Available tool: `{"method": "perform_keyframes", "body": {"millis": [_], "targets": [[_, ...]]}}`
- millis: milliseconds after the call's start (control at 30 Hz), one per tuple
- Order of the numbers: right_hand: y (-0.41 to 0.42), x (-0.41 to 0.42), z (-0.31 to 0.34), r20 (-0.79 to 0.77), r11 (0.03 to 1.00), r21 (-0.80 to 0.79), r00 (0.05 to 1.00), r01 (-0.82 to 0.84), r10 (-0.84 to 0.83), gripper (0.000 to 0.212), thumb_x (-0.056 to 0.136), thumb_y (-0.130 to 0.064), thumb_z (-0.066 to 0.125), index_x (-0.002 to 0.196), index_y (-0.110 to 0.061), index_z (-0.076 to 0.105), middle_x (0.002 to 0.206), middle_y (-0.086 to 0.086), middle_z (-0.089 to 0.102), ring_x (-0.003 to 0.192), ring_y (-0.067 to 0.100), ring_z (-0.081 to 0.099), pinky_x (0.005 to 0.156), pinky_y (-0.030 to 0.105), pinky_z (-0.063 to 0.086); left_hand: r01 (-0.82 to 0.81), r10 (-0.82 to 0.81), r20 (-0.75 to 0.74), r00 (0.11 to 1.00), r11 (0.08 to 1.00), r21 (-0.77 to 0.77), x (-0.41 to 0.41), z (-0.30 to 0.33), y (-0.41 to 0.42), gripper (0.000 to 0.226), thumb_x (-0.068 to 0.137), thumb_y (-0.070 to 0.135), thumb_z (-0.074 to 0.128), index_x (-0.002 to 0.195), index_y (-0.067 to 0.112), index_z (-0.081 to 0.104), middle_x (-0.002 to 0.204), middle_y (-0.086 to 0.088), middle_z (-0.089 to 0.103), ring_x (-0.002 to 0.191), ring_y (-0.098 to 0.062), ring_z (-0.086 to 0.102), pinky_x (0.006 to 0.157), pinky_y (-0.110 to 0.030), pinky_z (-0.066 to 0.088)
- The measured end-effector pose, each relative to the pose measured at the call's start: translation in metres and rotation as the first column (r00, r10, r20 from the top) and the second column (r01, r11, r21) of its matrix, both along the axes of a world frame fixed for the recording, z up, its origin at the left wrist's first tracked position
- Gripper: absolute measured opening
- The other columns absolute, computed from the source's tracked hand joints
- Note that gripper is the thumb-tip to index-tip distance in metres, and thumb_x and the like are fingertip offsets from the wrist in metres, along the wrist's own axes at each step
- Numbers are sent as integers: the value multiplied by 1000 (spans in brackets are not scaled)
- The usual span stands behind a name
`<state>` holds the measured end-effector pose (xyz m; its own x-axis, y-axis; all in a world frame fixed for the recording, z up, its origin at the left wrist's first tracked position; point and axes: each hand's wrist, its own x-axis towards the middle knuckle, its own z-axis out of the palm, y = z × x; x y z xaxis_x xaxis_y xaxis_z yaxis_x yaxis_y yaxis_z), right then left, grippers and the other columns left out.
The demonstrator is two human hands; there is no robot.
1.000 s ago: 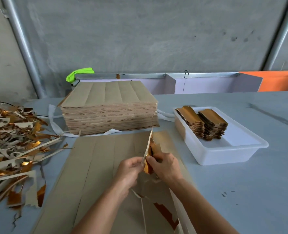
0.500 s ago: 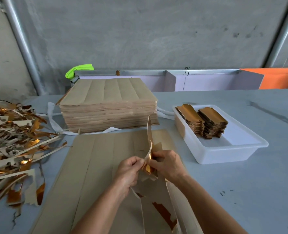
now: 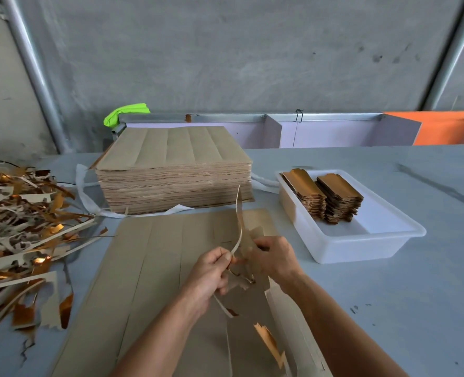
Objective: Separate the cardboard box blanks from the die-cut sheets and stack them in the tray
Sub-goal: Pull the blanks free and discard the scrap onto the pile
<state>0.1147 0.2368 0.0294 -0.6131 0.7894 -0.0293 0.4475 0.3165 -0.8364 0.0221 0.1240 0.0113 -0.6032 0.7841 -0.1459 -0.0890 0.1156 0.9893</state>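
A brown die-cut sheet (image 3: 154, 268) lies flat on the table in front of me, slit into long strips. My left hand (image 3: 211, 273) pinches a thin waste strip (image 3: 239, 213) that curls upward from the sheet. My right hand (image 3: 274, 259) grips a box blank (image 3: 252, 238), partly hidden by its fingers. Both hands meet over the sheet's right side. A white plastic tray (image 3: 361, 240) stands to the right with two stacks of gold-faced blanks (image 3: 326, 197) in its far left corner.
A tall pile of uncut sheets (image 3: 171, 170) sits behind the working sheet, bound with white strapping. A heap of gold and grey scrap trimmings (image 3: 18, 227) covers the table's left side. Purple and orange panels (image 3: 334, 131) and a concrete wall close off the back.
The waste strip has peeled further from the blank and now stands higher. My hands have shifted slightly apart, the right one turning the blank so its gold face no longer shows.
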Motion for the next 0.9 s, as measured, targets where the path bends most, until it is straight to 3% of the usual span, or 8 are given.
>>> {"method": "perform_keyframes", "body": {"millis": [67, 233, 367, 467, 633, 700, 800, 900], "targets": [[8, 2, 0, 21, 995, -9, 995, 97, -97, 19, 84, -4, 53, 81, 1, 71, 81, 17, 64, 69, 19, 54, 58, 28, 46, -75, 74, -32, 997, 997, -17, -2, -1, 1, 28, 99, 6, 43, 72, 9, 51, 89, -6, 72, 41, -9, 33, 44, -21, 36], [18, -5, 5, 141, 990, 90, 982, 112, -124, 13, 82, -8, 54, 73, -9, 62, 76, 4, 57, 75, 21, 57, 57, 28, 46, -144, 144, 32, 989, 990, 9, -4, 2, 6, 23, 94, -3, 47, 72, 2, 52, 91, -12, 67, 64, -17, 58, 64, -26, 57], [16, -26, 5, 213, 973, 211, 968, 90, -135, 28, 90, -30, 54, 100, -6, 65, 97, 10, 63, 89, 26, 62, 74, 32, 51, -31, 27, -51, 998, 996, -80, 4, 2, 11, 22, 94, 1, 51, 72, 7, 54, 91, -10, 69, 76, -15, 61, 73, -25, 53], [21, -36, 8, 232, 961, 260, 960, 94, -157, 30, 93, -33, 55, 105, -8, 65, 102, 11, 64, 92, 26, 62, 75, 31, 50, -4, -10, -121, 993, 993, -117, 6, -2, 12, 24, 91, 2, 55, 68, 10, 56, 95, -14, 69, 82, -14, 60, 73, -20, 47], [30, -30, 9, 177, 984, 162, 978, 80, -108, 28, 87, -13, 55, 60, -8, 58, 71, 6, 53, 71, 20, 52, 60, 25, 41, -128, 125, -58, 990, 990, -58, -6, 0, 16, 27, 82, -15, 53, 66, 5, 50, 84, -15, 65, 73, -24, 69, 72, -31, 58], [29, -25, 6, 143, 989, 118, 984, 87, -104, 23, 83, -7, 55, 60, -6, 60, 74, 7, 55, 73, 20, 52, 59, 25, 42, -194, 178, -173, 969, 978, -77, -14, 3, 23, 27, 74, -18, 58, 75, 8, 52, 96, -15, 64, 80, -28, 67, 71, -37, 58], [21, -23, 4, 97, 981, 164, 988, 105, -122, 19, 89, -11, 52, 94, 0, 66, 94, 11, 63, 88, 24, 58, 70, 28, 45, -108, 65, -309, 949, 987, -123, -18, 10, 39, 27, 82, -1, 60, 102, 16, 52, 103, -5, 64, 89, -22, 62, 74, -34, 54], [8, -28, 3, 44, 970, 230, 995, 82, -95, 16, 92, -12, 49, 99, 1, 55, 94, 16, 63, 86, 30, 60, 74, 37, 49, -156, 27, -469, 883, 959, -237, -18, 21, 60, 41, 84, 51, 58, 107, 18, 50, 98, 3, 63, 93, -20, 62, 78, -30, 48]]}}
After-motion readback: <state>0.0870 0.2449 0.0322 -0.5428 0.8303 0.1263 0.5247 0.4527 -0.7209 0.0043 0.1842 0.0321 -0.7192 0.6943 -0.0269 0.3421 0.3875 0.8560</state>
